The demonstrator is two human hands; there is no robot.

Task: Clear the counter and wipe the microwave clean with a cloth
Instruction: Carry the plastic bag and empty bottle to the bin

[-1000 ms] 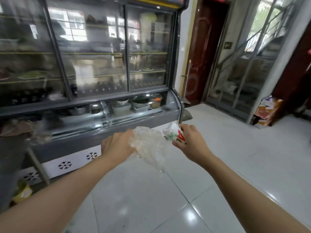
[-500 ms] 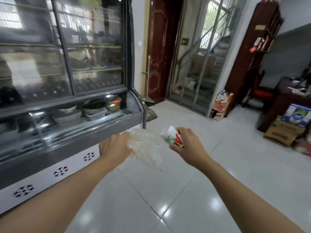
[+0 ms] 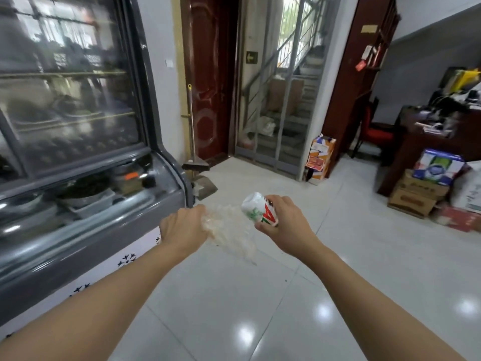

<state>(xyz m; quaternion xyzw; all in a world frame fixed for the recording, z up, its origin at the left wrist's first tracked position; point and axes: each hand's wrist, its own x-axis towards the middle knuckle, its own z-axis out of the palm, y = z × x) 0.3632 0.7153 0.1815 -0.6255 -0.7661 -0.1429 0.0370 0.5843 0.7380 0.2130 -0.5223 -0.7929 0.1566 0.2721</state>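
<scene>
At nine o'clock stands the glass display fridge (image 3: 78, 131); at centre the left hand (image 3: 183, 226) grips a crumpled clear plastic bag (image 3: 229, 233), fingers curled round its bunched top; just right, the right hand (image 3: 285, 221) holds a white carton (image 3: 257, 210), fingers wrapped about it, tilted toward the bag; neither microwave nor cloth is in view. Likely risk: the limp bag sags shut, so the carton misses its mouth and drops to the tiled floor (image 3: 260, 295); cardboard boxes (image 3: 421, 188) sit at three o'clock.

Bright daylight from stairwell window (image 3: 289, 35), glare spots on glossy floor (image 3: 322, 312), motion blur, wide-angle edge warping
</scene>
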